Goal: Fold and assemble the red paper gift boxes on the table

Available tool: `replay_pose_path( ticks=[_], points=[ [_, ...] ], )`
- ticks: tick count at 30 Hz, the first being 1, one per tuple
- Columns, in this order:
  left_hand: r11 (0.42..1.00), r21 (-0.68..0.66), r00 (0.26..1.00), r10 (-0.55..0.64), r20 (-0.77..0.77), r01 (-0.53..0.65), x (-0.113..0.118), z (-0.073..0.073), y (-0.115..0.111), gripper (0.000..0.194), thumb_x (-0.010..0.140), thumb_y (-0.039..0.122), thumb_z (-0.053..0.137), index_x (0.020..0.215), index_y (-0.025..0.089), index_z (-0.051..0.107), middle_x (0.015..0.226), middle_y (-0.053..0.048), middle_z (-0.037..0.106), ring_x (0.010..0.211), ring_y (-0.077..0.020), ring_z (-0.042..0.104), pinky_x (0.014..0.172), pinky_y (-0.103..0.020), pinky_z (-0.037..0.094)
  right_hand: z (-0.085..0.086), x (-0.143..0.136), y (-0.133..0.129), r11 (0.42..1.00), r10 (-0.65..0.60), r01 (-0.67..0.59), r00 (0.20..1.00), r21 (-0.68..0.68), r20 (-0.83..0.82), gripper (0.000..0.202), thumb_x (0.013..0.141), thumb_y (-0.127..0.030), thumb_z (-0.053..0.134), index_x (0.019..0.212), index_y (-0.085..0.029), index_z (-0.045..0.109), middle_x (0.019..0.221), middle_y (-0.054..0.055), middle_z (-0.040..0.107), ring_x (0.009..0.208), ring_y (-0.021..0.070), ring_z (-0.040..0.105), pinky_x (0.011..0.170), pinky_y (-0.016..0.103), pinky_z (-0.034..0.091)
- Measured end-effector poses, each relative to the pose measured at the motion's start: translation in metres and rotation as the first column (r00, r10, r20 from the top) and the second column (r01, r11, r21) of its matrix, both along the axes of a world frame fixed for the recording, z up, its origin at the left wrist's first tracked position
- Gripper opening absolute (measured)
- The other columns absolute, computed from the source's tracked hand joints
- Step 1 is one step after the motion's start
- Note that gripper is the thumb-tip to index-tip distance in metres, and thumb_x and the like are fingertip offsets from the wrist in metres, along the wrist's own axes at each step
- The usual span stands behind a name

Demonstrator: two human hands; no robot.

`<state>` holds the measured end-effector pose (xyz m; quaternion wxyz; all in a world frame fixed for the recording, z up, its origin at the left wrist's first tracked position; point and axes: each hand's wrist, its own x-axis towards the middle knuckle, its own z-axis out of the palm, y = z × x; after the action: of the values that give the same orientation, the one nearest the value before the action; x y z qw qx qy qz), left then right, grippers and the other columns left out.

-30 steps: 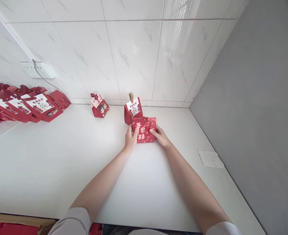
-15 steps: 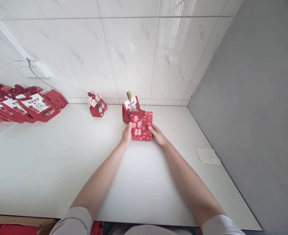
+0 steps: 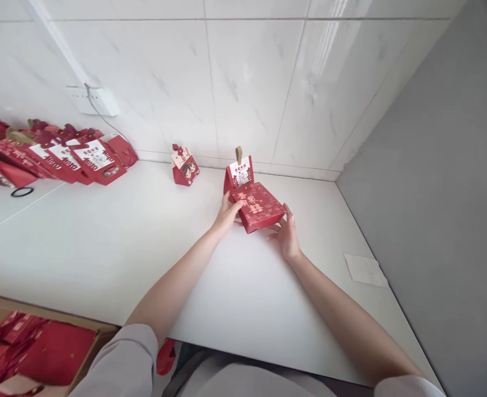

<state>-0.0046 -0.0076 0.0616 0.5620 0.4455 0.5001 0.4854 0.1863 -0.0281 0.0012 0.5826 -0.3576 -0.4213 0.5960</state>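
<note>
A red patterned box (image 3: 262, 205) with pale pink characters is tilted above the white table, its lower end towards me. My left hand (image 3: 228, 214) grips its left side, thumb on top and fingers underneath. At the box's right corner, my right hand (image 3: 287, 231) has its fingers apart, with fingertips at the edge and below; whether it bears any weight is unclear. Just behind the box stands a red and white box with a tan loop (image 3: 241, 172), partly covered by it. A small red and pink box (image 3: 185, 165) stands further left.
Several red and white boxes (image 3: 96, 160) lean together at the back left, near a black ring (image 3: 22, 192). A cardboard carton (image 3: 98, 333) of red packages is at the lower left. A white sheet (image 3: 366, 270) lies at the right. A cable hangs from the wall socket (image 3: 92, 101).
The patterned box has gone from facing me upright to tilted and turned, showing its lower side. My right hand has opened and slid towards its lower right corner. The view has shifted left.
</note>
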Motion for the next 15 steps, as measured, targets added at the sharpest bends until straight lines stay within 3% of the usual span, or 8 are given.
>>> replay_pose_path(
  ticks=[2,5,6,9,11,12,15],
  points=[
    [0.99,0.106,0.992,-0.077,-0.099,0.087,-0.002,0.026,-0.012,0.081,0.08,0.047,0.069,0.147,0.033,0.025,0.131,-0.011,0.059,0.11,-0.0287,0.064,0.079,-0.042,0.059,0.004,0.002,-0.019,0.998,0.051,-0.051,0.999,0.041,0.016,0.071,0.088,-0.066,0.048,0.149,-0.038,0.026,0.144,0.007,0.05,0.1,0.0248,0.067,0.057,0.032,0.058],
    [0.946,0.192,0.928,-0.193,-0.318,0.262,-0.015,0.077,-0.031,0.073,0.08,0.045,0.071,0.142,0.025,0.038,0.134,-0.013,0.057,0.12,-0.0299,0.058,0.099,-0.046,0.052,0.021,0.0,-0.041,0.987,0.15,-0.152,0.988,0.048,0.046,0.058,0.088,-0.057,0.055,0.138,-0.03,0.043,0.129,0.01,0.058,0.101,0.0257,0.065,0.057,0.032,0.06],
    [0.936,0.228,0.906,-0.162,-0.392,0.267,-0.022,0.097,-0.039,0.07,0.081,0.045,0.07,0.141,0.023,0.041,0.138,-0.013,0.054,0.125,-0.031,0.055,0.104,-0.047,0.048,0.029,-0.003,-0.047,0.982,0.178,-0.182,0.982,0.055,0.065,0.054,0.089,-0.055,0.055,0.135,-0.028,0.047,0.124,0.01,0.059,0.097,0.0252,0.065,0.056,0.033,0.06],
    [0.935,0.333,0.805,0.104,-0.585,0.122,-0.051,0.158,-0.071,0.071,0.076,0.045,0.074,0.138,0.024,0.047,0.146,-0.009,0.046,0.136,-0.0367,0.043,0.115,-0.049,0.036,0.063,-0.018,-0.062,0.964,0.147,-0.183,0.971,0.193,0.189,0.058,0.086,-0.049,0.064,0.137,-0.032,0.042,0.131,0.009,0.053,0.099,0.024,0.064,0.059,0.034,0.062],
    [0.974,0.214,0.713,0.101,-0.694,0.07,-0.074,0.193,-0.099,0.061,0.08,0.052,0.068,0.132,0.026,0.054,0.141,-0.004,0.051,0.136,-0.0362,0.043,0.114,-0.048,0.036,0.089,-0.033,-0.073,0.9,0.06,-0.188,0.947,0.394,0.316,0.079,0.077,-0.043,0.076,0.144,-0.034,0.033,0.139,0.01,0.047,0.114,0.027,0.059,0.071,0.036,0.063],
    [0.991,0.118,0.676,0.042,-0.736,0.067,-0.086,0.207,-0.115,0.056,0.082,0.056,0.063,0.13,0.027,0.057,0.139,-0.001,0.053,0.134,-0.0343,0.046,0.112,-0.046,0.038,0.101,-0.042,-0.078,0.837,-0.001,-0.198,0.932,0.51,0.363,0.088,0.072,-0.042,0.08,0.145,-0.033,0.032,0.143,0.011,0.043,0.122,0.0293,0.054,0.076,0.037,0.063],
    [0.997,-0.067,0.633,-0.02,-0.774,-0.05,-0.119,0.226,-0.163,0.058,0.087,0.062,0.051,0.13,0.024,0.058,0.135,-0.003,0.056,0.118,-0.0302,0.061,0.098,-0.049,0.047,0.128,-0.07,-0.094,0.668,-0.097,-0.286,0.882,0.687,0.461,0.097,0.071,-0.049,0.08,0.149,-0.032,0.025,0.15,0.013,0.037,0.124,0.0312,0.052,0.074,0.038,0.063]
  ],
)
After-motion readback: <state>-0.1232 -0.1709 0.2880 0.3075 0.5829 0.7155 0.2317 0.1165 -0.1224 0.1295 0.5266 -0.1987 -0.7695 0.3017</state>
